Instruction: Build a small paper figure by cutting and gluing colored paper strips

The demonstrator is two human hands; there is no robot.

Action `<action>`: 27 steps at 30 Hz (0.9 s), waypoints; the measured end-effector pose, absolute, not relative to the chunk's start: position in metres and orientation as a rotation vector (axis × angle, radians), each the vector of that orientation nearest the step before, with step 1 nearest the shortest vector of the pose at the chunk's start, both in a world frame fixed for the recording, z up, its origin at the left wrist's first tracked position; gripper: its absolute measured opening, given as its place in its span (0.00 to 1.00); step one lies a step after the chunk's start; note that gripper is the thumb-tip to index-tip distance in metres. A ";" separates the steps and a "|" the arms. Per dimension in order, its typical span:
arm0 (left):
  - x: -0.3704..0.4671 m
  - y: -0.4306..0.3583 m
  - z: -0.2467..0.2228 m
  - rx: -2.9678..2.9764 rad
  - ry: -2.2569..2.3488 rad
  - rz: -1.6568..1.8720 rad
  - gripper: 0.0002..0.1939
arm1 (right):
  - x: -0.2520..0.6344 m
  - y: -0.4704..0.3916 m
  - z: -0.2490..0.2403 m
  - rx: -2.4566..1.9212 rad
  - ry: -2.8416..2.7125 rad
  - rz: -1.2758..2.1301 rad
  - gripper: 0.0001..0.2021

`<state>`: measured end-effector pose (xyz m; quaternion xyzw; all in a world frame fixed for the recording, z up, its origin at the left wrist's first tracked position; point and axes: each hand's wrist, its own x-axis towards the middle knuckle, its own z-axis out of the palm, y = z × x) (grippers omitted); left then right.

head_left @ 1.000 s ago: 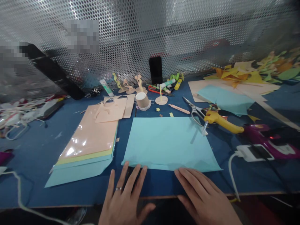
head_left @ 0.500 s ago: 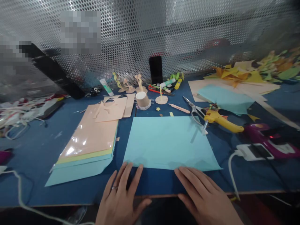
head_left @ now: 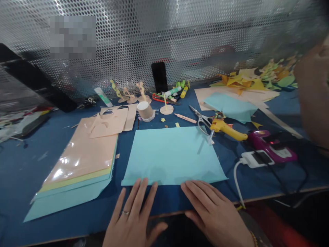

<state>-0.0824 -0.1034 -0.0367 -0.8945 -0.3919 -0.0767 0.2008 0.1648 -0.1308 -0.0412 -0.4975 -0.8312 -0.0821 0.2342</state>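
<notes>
A light blue sheet of paper (head_left: 169,154) lies flat in front of me, and a narrow fold seems to run along its near edge. My left hand (head_left: 136,212) rests palm down with spread fingers, a ring on one, its fingertips on that edge left of centre. Right of centre, the fingertips of my right hand (head_left: 208,209) press the same edge, fingers straight and side by side. Across the sheet's far right corner lie scissors (head_left: 203,120) and the clear tip of a yellow hot glue gun (head_left: 227,129).
Left lies a stack of coloured paper in a clear sleeve (head_left: 82,151). Behind are a tape roll (head_left: 144,111), glue stick (head_left: 103,97), highlighter (head_left: 185,118) and phone (head_left: 159,77). Right are a purple power strip (head_left: 282,154), white plug (head_left: 257,159), cables, and another person's arm (head_left: 312,92).
The view has swung right, so the table things appear further left. Another person's arm has come in at the right. Both my hands stay at the sheet's near edge, the right a little further in.
</notes>
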 end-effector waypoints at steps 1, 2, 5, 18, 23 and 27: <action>-0.082 -0.103 -0.039 -2.532 -1.046 -0.230 0.44 | 0.167 -0.131 -0.041 -1.357 -2.286 -0.221 0.17; -0.082 -0.102 -0.040 -2.553 -1.018 -0.236 0.46 | 0.169 -0.131 -0.041 -1.349 -2.291 -0.217 0.17; -0.081 -0.101 -0.042 -2.544 -1.013 -0.209 0.46 | 0.179 -0.133 -0.042 -1.336 -2.297 -0.215 0.17; -0.074 -0.099 -0.031 -2.512 -1.074 -0.166 0.35 | 0.230 -0.151 -0.041 -1.448 -2.283 -0.337 0.16; -0.096 -0.099 -0.029 -2.466 -1.196 -0.200 0.35 | 0.256 -0.161 -0.044 -1.471 -2.380 -0.435 0.18; -0.112 -0.103 -0.029 -2.424 -1.324 -0.193 0.35 | 0.270 -0.168 -0.052 -1.495 -2.433 -0.461 0.21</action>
